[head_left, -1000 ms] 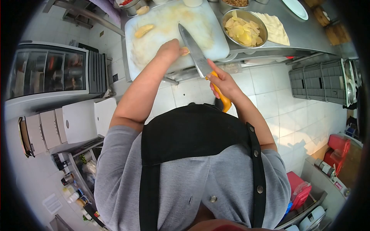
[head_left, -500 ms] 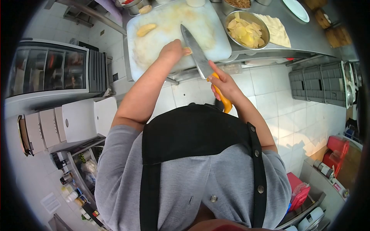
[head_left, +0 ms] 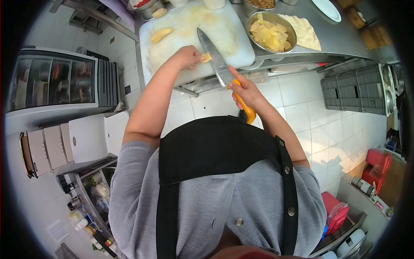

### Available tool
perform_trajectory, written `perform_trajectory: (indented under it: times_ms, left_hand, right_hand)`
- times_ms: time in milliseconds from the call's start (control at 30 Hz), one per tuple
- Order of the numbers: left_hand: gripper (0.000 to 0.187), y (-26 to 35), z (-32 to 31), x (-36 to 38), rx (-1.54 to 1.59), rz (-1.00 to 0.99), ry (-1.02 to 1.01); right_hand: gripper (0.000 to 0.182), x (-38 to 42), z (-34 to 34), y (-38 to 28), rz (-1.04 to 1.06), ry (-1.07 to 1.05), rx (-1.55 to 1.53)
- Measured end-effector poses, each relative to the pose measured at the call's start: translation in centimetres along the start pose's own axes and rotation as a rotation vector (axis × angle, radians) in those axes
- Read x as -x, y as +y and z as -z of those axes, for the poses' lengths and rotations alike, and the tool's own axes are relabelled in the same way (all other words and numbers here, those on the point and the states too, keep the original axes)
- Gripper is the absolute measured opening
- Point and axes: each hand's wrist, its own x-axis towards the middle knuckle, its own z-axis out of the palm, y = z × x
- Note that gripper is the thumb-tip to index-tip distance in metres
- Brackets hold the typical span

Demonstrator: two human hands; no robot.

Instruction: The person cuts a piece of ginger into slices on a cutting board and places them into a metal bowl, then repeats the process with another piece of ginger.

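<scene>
On the white cutting board (head_left: 156, 58), my left hand (head_left: 186, 57) pinches a small pale-yellow piece of ginger (head_left: 206, 57) between its fingertips. The piece lies right beside the blade of a large kitchen knife (head_left: 214, 55), whose tip points away from me. My right hand (head_left: 246, 91) is wrapped around the knife's yellow handle, partly covering it. A longer peeled piece of ginger (head_left: 161, 35) rests at the board's left side, and a smaller chunk (head_left: 159, 13) sits at its far left corner. Right of the board stands a metal bowl (head_left: 295, 39) filled with ginger slices (head_left: 271, 34).
A folded cream cloth (head_left: 305, 32) lies beside the bowl. Behind are a container of brown crumbly food (head_left: 261, 4), a white container (head_left: 214, 3) and a white plate (head_left: 327, 10). A grey crate (head_left: 353, 90) stands right; a glass-door fridge (head_left: 54, 77) stands left.
My left hand has shifted slightly left, and more of the ginger piece shows between its fingers. The knife stays in my right hand in nearly the same pose. The whole view has shifted slightly.
</scene>
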Motion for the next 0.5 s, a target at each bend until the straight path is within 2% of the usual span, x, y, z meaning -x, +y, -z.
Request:
perform_trajectory:
  times_ms: [33,133,267,333,500]
  left_hand:
    - [0.049,-0.1,0.5,-0.1,0.022,0.015,-0.089]
    - [0.052,0.3,0.4,-0.2,-0.114,-0.032,-0.006]
    - [0.047,-0.1,0.3,-1.9,-0.202,-0.065,-0.025]
    - [0.05,0.8,0.9,-2.2,-0.277,-0.018,-0.053]
    - [0.066,0.4,0.8,-2.6,-0.317,-0.041,0.01]
  right_hand:
    - [0.063,0.0,0.0,0.0,-0.002,0.002,0.006]
    - [0.063,0.0,0.1,-0.2,0.006,-0.004,0.023]
    - [0.063,-0.2,-0.1,-0.2,-0.005,0.009,0.035]
    - [0.062,-0.6,-0.6,-0.4,-0.002,0.012,0.023]
    - [0.063,-0.7,-0.9,-0.6,0.017,0.008,0.039]
